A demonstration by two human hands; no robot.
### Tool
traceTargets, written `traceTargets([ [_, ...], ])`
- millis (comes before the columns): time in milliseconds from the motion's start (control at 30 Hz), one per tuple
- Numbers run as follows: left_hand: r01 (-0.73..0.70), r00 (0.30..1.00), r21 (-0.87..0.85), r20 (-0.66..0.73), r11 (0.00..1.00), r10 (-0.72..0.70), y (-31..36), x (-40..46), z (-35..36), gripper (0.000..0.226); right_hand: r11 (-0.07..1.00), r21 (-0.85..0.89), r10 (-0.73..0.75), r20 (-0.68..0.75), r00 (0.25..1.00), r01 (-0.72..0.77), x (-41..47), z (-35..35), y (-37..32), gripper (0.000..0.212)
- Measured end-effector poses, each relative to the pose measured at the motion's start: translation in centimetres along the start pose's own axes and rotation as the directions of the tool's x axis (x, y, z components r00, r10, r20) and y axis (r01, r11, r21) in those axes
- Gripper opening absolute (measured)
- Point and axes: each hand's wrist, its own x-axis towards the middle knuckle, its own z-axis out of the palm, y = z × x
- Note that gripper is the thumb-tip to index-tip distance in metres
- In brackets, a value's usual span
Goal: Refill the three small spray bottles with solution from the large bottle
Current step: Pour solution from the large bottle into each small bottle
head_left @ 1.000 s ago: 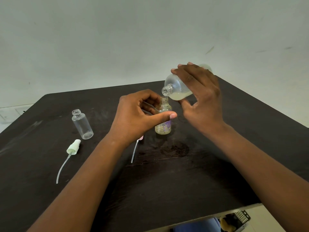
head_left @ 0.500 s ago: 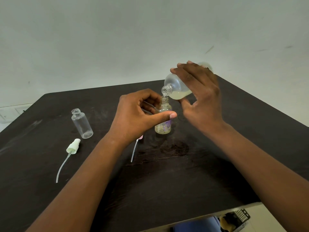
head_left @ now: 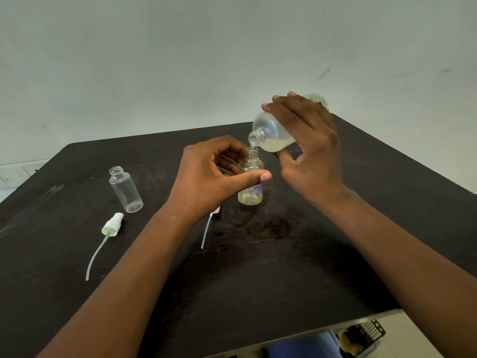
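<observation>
Two hands work at the middle of the dark bench (head_left: 258, 267). The right hand (head_left: 309, 151), right of centre, has its grip wrapped round the large bottle (head_left: 268, 130), fingers over the top and thumb beneath. That bottle is tipped with its long axis running from upper right down to lower left, and its open mouth sits directly above, and almost touching, the neck of the small bottle with the purple print (head_left: 251, 182). A thin stream appears to pass between the two mouths. The small bottle stands upright on the bench, a little yellowish liquid in its base, so it looks only slightly filled. The left hand (head_left: 214, 177) steadies it, thumb across the front and curled fingers behind the shoulder.

The pour turns on keeping the upper mouth straight over the narrow neck; a slight drift toward the viewer or away would likely send liquid down the outside. A sheen on the bench below the bottle may be a spill.

At the left of the frame, well apart, an empty clear bottle (head_left: 125, 188) stands uncapped, with a pale green spray head (head_left: 112, 225) and its tube lying just below it. A pink spray head (head_left: 216, 211) peeks out under the left wrist. Nothing blocks the pour. A third small bottle cannot be made out.
</observation>
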Motion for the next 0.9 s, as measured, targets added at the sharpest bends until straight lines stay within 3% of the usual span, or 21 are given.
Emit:
traceTargets([
  [900,0.026,1.0,-0.01,0.005,1.0,-0.026,-0.08,0.0,0.1,0.041,1.0,0.007,0.007,-0.008,1.0,-0.007,0.05,-0.06,0.06,0.071],
])
